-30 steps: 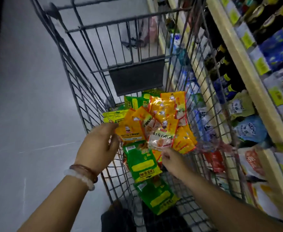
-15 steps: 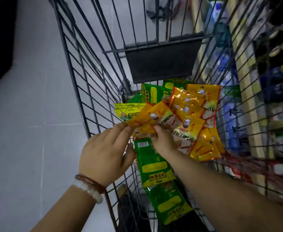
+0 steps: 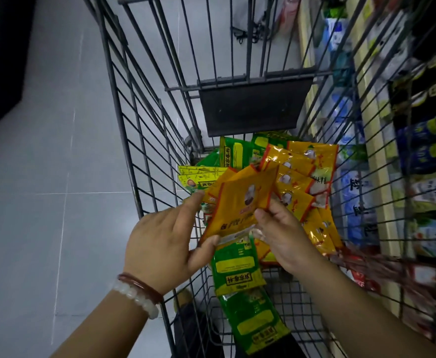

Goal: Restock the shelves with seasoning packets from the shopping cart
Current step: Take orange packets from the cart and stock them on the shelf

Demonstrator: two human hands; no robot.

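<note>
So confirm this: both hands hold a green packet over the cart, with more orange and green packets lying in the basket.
Not quite. The head view shows the left hand and right hand holding an orange packet, not a green one. The rest stands: they are over the cart, with orange packets and green packets in the basket.

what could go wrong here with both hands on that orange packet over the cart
1. The left hand and right hand pinch only the edges of the glossy orange packet; it could slip back into the cart.
2. More orange packets lie loosely fanned beside it, so lifting could drag some along.
3. The shelf sits behind the cart's wire side, which the packet could snag on.
</note>
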